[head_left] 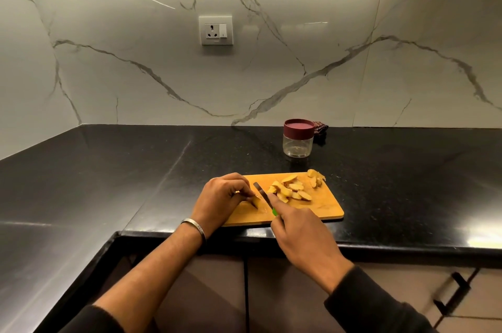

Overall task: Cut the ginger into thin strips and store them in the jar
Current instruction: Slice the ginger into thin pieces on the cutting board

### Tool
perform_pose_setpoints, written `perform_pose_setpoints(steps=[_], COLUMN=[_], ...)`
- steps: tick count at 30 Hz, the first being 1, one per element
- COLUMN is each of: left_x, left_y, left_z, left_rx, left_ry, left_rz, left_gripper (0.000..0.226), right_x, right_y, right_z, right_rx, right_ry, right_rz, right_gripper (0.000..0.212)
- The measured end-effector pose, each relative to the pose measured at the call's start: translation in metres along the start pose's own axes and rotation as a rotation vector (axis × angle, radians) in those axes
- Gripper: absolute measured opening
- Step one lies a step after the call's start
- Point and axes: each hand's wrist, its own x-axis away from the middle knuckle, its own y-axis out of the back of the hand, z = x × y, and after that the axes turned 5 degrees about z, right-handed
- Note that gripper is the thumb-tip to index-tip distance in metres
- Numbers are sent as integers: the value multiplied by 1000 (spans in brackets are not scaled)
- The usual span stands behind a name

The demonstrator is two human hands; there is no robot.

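While one black countertop (pixel 135 183) carries the work, a single wooden cutting board (pixel 323 210) lies at its near edge. Left hand (pixel 217 198) pinches one ginger piece (pixel 255 201) against the board's left part, fingers curled over it. Right hand (pixel 301 237) grips one knife (pixel 264 196) by its green handle, forefinger laid along the spine, blade just right of the held piece. Sliced ginger pile (pixel 290 190) sits right of the blade, count not determinable; ginger chunks (pixel 315 179) occupy the far right corner. One clear jar (pixel 298 142), maroon lid on, stands behind the board, apparently holding nothing.
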Motion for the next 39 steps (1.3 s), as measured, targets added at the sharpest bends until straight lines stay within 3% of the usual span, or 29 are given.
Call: perform_pose_setpoints(steps=[16, 39], left_x=[3, 3], left_y=[3, 1], left_z=[1, 2], left_rx=[-122, -115], left_ry=[-54, -77], left_rz=[13, 20], left_gripper=[8, 12], right_x=[-11, -33], right_y=[4, -8], right_z=[2, 3], right_rx=[168, 120], right_ry=[67, 71], right_rz=[70, 156], right_gripper=[54, 52])
